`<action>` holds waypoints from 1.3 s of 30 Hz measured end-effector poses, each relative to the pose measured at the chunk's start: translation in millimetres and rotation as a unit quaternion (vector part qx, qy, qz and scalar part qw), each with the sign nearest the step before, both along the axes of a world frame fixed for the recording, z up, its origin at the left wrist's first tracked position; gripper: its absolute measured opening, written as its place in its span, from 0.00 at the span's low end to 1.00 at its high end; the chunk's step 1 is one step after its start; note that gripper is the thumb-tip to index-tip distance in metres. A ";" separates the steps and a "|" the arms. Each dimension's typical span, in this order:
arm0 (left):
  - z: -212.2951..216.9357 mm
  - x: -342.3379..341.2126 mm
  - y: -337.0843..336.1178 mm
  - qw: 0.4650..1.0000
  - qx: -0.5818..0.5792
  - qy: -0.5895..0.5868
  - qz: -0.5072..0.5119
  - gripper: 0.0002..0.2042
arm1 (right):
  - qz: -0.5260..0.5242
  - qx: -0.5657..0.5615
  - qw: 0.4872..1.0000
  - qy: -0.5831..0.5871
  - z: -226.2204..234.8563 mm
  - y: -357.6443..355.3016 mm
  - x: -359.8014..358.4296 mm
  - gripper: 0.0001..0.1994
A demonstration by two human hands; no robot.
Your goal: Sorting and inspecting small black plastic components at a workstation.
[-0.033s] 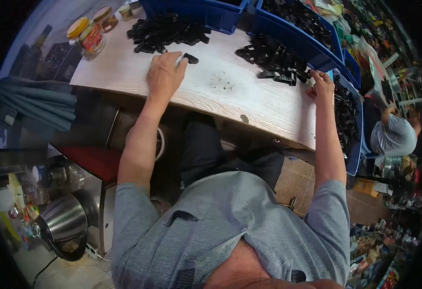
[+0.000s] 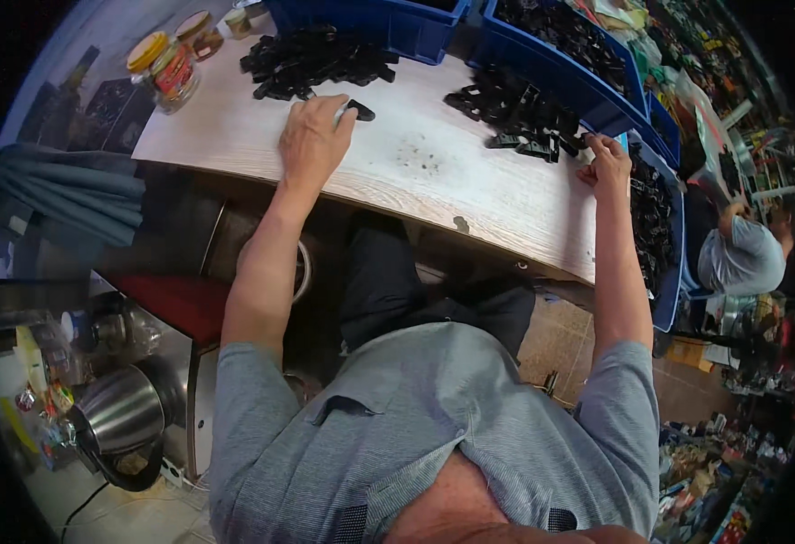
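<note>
My left hand (image 2: 314,136) rests low over the table, thumb and forefinger closed around the near end of a small elongated black plastic part (image 2: 361,111). Just beyond it lies a pile of similar long black parts (image 2: 311,62). At the right edge of the table, my right hand (image 2: 610,161) has its fingers curled and pinched on a dark piece at the border of a second heap of black parts (image 2: 515,111). That piece is mostly hidden by the fingers, but it looks like one of the same black plastic parts.
Blue bins (image 2: 561,59) with black parts line the far side, and another blue bin (image 2: 668,272) stands beside my right forearm. Jars (image 2: 164,72) sit at the table's far left. A metal kettle (image 2: 126,408) is at lower left. Another person (image 2: 742,254) sits at right.
My left hand has shifted very slightly to the right, along with the black part. My right hand stays in practically the same place.
</note>
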State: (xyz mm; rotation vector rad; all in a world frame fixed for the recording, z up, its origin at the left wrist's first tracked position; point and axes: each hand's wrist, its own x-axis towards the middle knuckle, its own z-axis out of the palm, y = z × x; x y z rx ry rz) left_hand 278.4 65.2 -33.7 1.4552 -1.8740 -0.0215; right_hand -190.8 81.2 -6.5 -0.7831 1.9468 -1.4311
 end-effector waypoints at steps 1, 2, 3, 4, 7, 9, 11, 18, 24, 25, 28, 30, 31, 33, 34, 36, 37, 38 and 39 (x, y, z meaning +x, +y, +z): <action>3.5 -3.1 -0.8 1.000 -0.013 0.007 -0.013 0.15 | 0.031 -0.001 1.000 0.003 2.7 3.0 -1.3 0.13; 4.0 -3.9 -2.8 1.000 -0.013 0.008 -0.015 0.15 | 0.060 -0.003 0.998 0.006 4.2 7.0 -2.3 0.14; 4.6 -6.0 -6.1 0.997 -0.066 -0.012 -0.034 0.14 | 0.076 -0.012 0.997 0.003 4.1 13.2 -3.1 0.13; 3.2 -9.7 -8.8 0.991 -0.118 -0.030 -0.053 0.14 | 0.072 -0.011 0.997 0.005 7.6 17.8 -1.9 0.13; -3.1 -2.1 -18.8 0.986 -0.052 -0.058 -0.149 0.13 | 0.118 0.056 0.991 0.029 17.7 33.0 0.9 0.10; -5.1 -3.2 -20.9 0.985 -0.044 -0.057 -0.157 0.13 | 0.152 0.063 0.986 0.029 15.2 41.8 -11.7 0.08; -2.8 -5.1 -16.0 0.989 -0.014 -0.057 -0.139 0.13 | 0.168 0.090 0.981 0.048 22.2 49.2 0.4 0.07; 1.5 -16.4 -7.8 0.996 -0.019 -0.026 -0.087 0.14 | 0.181 0.100 0.978 0.013 28.0 71.4 0.4 0.07; 7.0 -27.9 7.9 0.993 0.044 -0.014 -0.105 0.11 | 0.072 0.107 0.991 0.024 29.3 77.9 12.6 0.13; 3.6 -27.4 10.7 0.993 0.044 -0.014 -0.107 0.11 | 0.052 0.113 0.992 0.034 28.9 77.5 15.1 0.15; -5.5 -28.2 20.6 0.984 -0.076 -0.039 -0.154 0.10 | 0.028 0.134 0.989 0.057 26.1 76.2 20.6 0.18; -2.1 -32.6 29.7 0.978 -0.103 -0.116 -0.142 0.13 | 0.022 0.151 0.986 0.071 22.4 76.9 14.7 0.19; -1.1 -31.0 33.0 0.977 -0.102 -0.117 -0.143 0.13 | 0.029 0.161 0.984 0.071 19.5 75.6 13.9 0.19; -0.1 -28.7 37.0 0.982 -0.077 -0.106 -0.138 0.16 | 0.037 0.172 0.982 0.068 15.0 75.2 10.3 0.20; -0.7 -26.0 38.5 0.982 -0.074 -0.111 -0.135 0.16 | 0.025 0.182 0.979 0.087 16.8 73.8 14.7 0.20; -2.8 -25.3 40.1 0.985 -0.081 -0.088 -0.126 0.14 | 0.018 0.196 0.974 0.109 19.2 70.0 18.7 0.19; -2.8 -25.2 39.9 0.985 -0.079 -0.092 -0.123 0.14 | 0.021 0.189 0.975 0.114 18.6 70.0 17.7 0.19; -2.5 -25.1 39.3 0.986 -0.079 -0.082 -0.125 0.13 | 0.024 0.182 0.976 0.119 17.8 69.6 17.3 0.19; -2.3 -25.5 38.8 0.986 -0.080 -0.071 -0.126 0.13 | 0.029 0.182 0.976 0.117 16.6 69.8 17.6 0.19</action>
